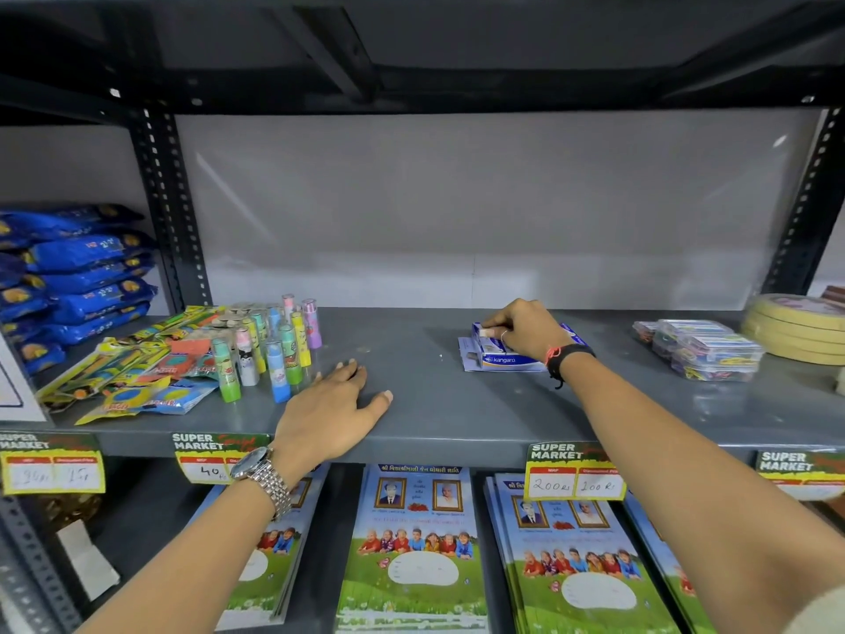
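Observation:
A blue and white Kangaro staple box (503,356) lies on the grey metal shelf (434,404), right of centre, on a flat white card. My right hand (526,334) is on top of it, fingers curled round its upper edges. My left hand (331,411) rests flat on the shelf near its front edge, fingers spread and holding nothing, just right of a cluster of pastel tube-shaped items (274,350) standing upright.
Yellow and blue flat packets (137,372) lie at the left, blue bags (77,276) beyond the upright post. Small clear boxes (704,354) and stacked yellow rolls (795,327) sit at the right. Price tags hang on the shelf edge; notebooks (416,546) lie below.

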Demonstrator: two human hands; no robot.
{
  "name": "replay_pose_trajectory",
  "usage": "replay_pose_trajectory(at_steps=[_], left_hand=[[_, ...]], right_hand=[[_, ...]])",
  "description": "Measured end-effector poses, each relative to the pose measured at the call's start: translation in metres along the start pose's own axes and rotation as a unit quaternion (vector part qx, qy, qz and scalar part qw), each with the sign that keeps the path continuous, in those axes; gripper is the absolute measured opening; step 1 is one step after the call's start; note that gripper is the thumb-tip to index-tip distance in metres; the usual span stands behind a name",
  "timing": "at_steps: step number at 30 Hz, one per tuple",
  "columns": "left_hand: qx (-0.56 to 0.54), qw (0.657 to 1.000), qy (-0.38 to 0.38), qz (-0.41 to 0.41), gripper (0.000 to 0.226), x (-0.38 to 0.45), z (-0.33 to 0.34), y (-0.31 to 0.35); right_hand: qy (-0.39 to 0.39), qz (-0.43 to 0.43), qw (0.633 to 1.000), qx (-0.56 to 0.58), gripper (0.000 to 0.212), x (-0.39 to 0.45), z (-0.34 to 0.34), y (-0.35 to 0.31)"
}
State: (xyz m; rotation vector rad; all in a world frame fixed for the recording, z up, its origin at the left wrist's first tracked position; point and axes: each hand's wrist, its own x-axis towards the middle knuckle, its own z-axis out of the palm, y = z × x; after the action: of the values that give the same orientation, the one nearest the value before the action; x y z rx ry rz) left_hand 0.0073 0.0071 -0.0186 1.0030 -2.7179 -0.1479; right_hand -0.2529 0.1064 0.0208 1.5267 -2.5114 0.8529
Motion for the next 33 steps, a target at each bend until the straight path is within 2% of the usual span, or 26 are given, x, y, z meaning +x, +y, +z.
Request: replay_pose_trajectory(at_steps=[8, 12, 16, 22, 27, 33], left_hand=[[0.000, 1.000, -0.001, 0.004, 0.066, -0.001, 0.001, -0.001], [0.002, 1.000, 0.001, 0.006, 0.066, -0.002, 0.000, 0.000], [0.005, 1.000, -0.014, 0.016, 0.066, 0.001, -0.001, -0.001], [0.042, 0.994, -0.023, 0.098, 0.060, 0.019, -0.010, 0.013], [0.027, 0.986, -0.035, 0.164, 0.059, 0.043, -0.011, 0.048], [0.007, 0.977, -0.050, 0.206, 0.061, 0.069, -0.004, 0.078]], right_hand=[[0.075, 0.014, 0.996, -0.041, 0.014, -0.005, 0.003, -0.005], [0.062, 0.003, 0.995, -0.075, 0.022, -0.010, 0.002, -0.009], [0.044, -0.005, 0.996, -0.077, 0.040, -0.015, -0.007, -0.004], [0.008, -0.026, 0.989, -0.146, 0.046, -0.025, -0.006, 0.003], [0.031, -0.027, 0.984, -0.174, 0.057, -0.026, -0.002, 0.007], [0.032, -0.044, 0.976, -0.211, 0.051, -0.021, 0.005, 0.013]])
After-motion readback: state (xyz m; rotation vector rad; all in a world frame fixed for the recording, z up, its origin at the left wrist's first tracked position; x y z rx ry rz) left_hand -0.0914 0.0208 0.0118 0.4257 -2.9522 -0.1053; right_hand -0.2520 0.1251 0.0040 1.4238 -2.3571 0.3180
